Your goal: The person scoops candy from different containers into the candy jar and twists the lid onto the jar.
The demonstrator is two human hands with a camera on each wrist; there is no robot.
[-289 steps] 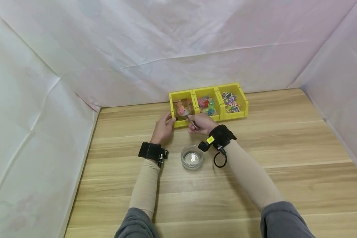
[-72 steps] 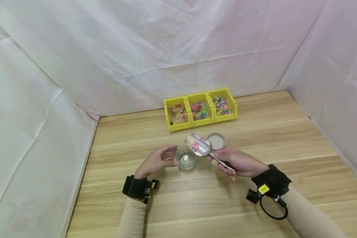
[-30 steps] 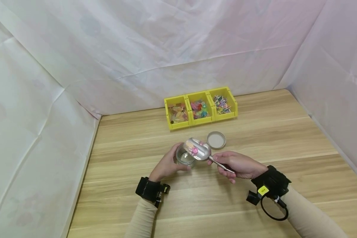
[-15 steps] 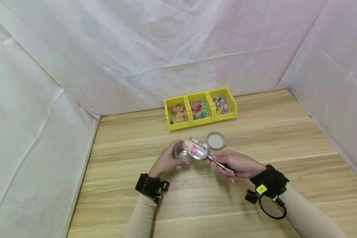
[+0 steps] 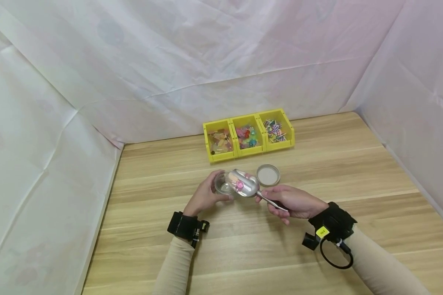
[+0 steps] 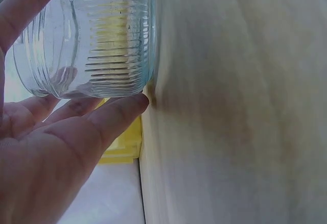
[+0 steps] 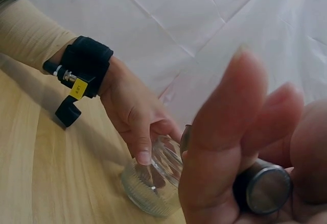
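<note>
My left hand holds a clear glass jar around its side, thumb in front. The ribbed jar fills the top of the left wrist view, close to the table. It looks tilted in the right wrist view. My right hand grips the handle of a metal scoop. Small candy-like pieces, including a pink round one, lie in the scoop, whose front edge is over the jar's mouth. From the right wrist, the handle's round end shows between the fingers; the scoop's bowl is mostly hidden.
Behind the hands stand three joined yellow bins holding small colourful pieces, with tiny striped lollipops in the right one. A round jar lid lies on the wooden table beside the scoop. White cloth surrounds the table.
The right hand has brought the loaded scoop from the left bin to the jar. My left hand has taken hold of the jar and tipped it towards the scoop, shifting it slightly left.
</note>
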